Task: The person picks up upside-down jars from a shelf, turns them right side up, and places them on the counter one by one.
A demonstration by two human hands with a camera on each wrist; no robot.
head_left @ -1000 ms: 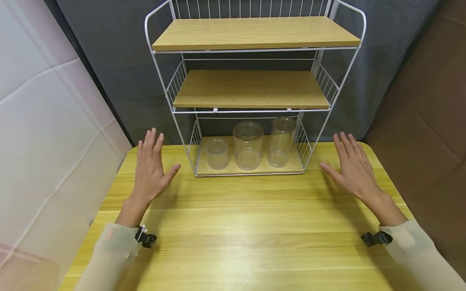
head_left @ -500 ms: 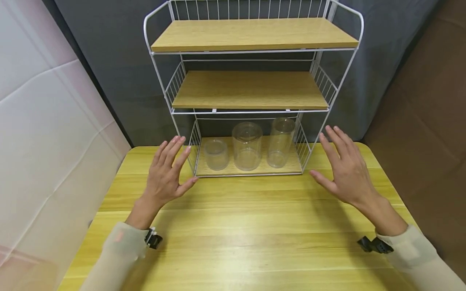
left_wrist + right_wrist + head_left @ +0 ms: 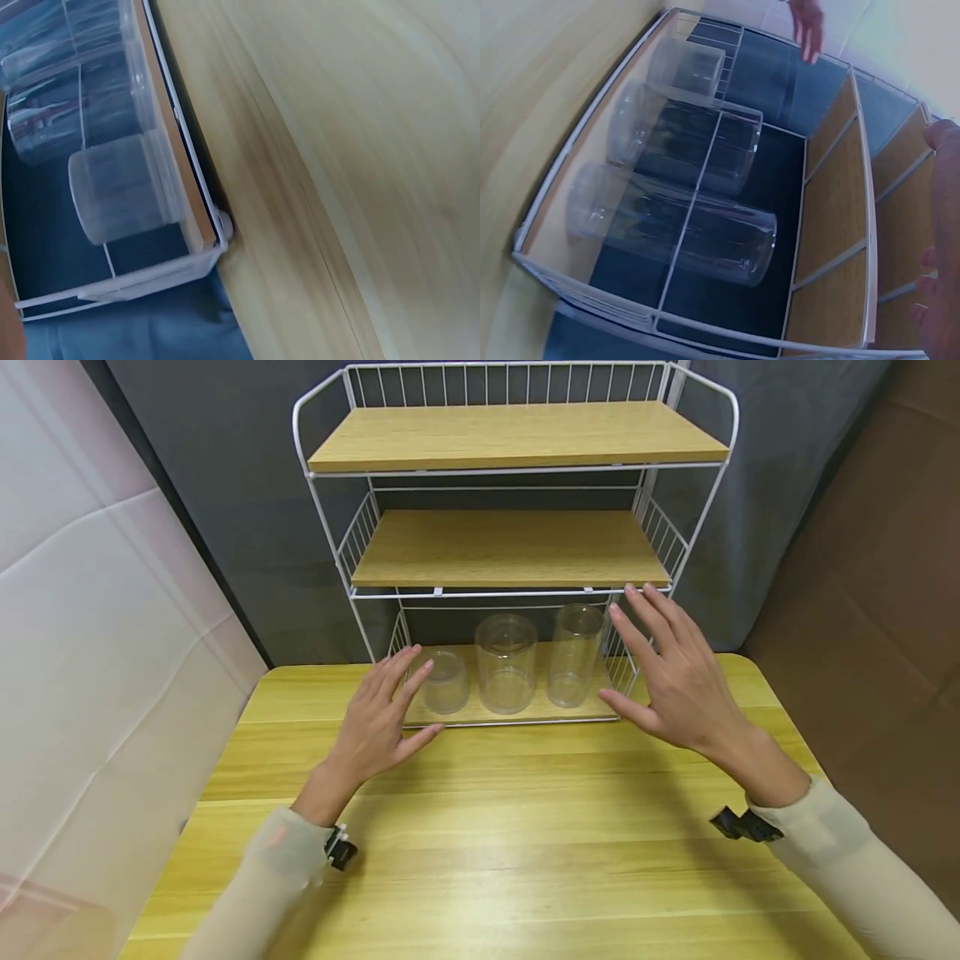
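Three clear cylindrical jars stand in a row on the bottom shelf (image 3: pixel 487 717) of a white wire rack: a short jar (image 3: pixel 446 683) at left, a wide jar (image 3: pixel 507 668) in the middle and a tall jar (image 3: pixel 573 660) at right. My left hand (image 3: pixel 375 722), its fingers extended, hovers before the rack's lower left corner, fingertips overlapping the short jar's edge. My right hand (image 3: pixel 675 685) is spread in front of the lower right side, near the tall jar, holding nothing. In the right wrist view it shows at the right edge, with the left hand (image 3: pixel 808 30) at the top.
Two wooden shelves sit above, the middle shelf (image 3: pixel 510 547) and the top shelf (image 3: pixel 517 435), within white wire sides. Below spreads a yellow wooden table (image 3: pixel 487 843). A white sheet (image 3: pixel 97 652) flanks the left, a brown sheet (image 3: pixel 877 635) the right, and dark cloth hangs behind.
Both hands have moved inward toward the rack's bottom shelf, the left to the right, the right to the left and farther up the view. The jars have stayed put.
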